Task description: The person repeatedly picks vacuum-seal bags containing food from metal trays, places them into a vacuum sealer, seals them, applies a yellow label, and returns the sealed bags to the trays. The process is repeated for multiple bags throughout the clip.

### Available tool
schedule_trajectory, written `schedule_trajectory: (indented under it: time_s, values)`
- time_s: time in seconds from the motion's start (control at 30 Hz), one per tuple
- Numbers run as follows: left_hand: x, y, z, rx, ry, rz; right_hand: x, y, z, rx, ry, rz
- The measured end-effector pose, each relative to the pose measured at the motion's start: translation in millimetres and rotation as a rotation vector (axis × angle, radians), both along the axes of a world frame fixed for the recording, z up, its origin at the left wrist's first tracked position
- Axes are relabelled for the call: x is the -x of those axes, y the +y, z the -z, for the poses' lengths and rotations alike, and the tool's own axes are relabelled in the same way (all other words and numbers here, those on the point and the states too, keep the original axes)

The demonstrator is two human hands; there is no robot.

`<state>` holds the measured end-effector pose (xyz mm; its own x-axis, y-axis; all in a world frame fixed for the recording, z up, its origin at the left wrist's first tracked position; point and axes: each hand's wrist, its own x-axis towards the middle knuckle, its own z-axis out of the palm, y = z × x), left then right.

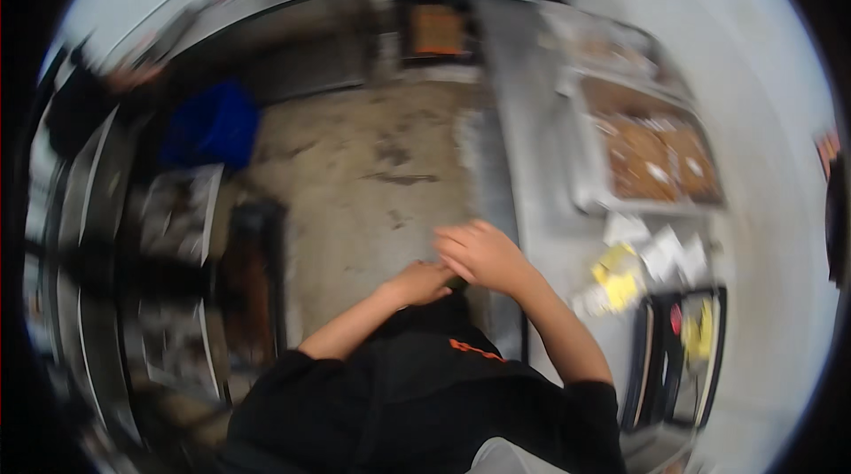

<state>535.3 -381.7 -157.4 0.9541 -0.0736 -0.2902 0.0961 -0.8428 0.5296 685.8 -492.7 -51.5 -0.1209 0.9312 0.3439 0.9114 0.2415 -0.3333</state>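
Note:
My left hand (419,283) and my right hand (480,253) meet in front of my waist, above the floor. The right fingers lie over the tips of the left ones. A small dark green thing (457,282) shows just under the right hand; blur hides what it is and whether either hand grips it. To the right of my hands runs a metal counter (542,162). On it stands a tray (588,191) with brown, plastic-wrapped packages (641,158).
Yellow and white papers (618,278) lie on the counter near a black-edged holder (715,341). Behind the tray is another container (615,49). At left are a blue bag or liner (213,125), shelving with bins (179,215), and another person's arm (133,78). Stained floor (372,162) lies between.

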Motion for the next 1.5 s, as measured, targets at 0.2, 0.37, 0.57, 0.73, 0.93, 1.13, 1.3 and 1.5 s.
schedule_trajectory:
  time_s: [0.2, 0.37, 0.57, 0.73, 0.93, 1.13, 1.3, 1.5]
  values:
    - [136, 35, 33, 0.067, 0.166, -0.364, 76, -36, 125, 0.352, 0.277, 0.128]
    - [269, 64, 125, 0.147, -0.039, -0.963, 86, -93, 256, 0.717, 0.452, 0.372]
    - [554, -37, 278, 0.016, 0.578, -1.223, 139, -100, 401, 1.132, 0.580, 0.297]
    - [631, -61, 225, 0.285, 0.541, -2.106, 177, 50, 476, 1.134, 0.427, 0.306]
    - [671, -17, 183, 0.354, 0.479, -2.669, 301, 265, 388, 1.109, 0.873, 0.286]
    - [664, 36, 195, 0.301, 0.008, -2.625, 424, 423, 320, 0.990, 0.661, -0.206]
    - [623, 31, 226, 0.438, -0.129, -2.691, 516, 564, 293, 0.804, 0.556, -0.536]
    - [516, 22, 295, 0.575, -0.524, -3.434, 618, 725, 226, 0.261, 0.375, -0.751]
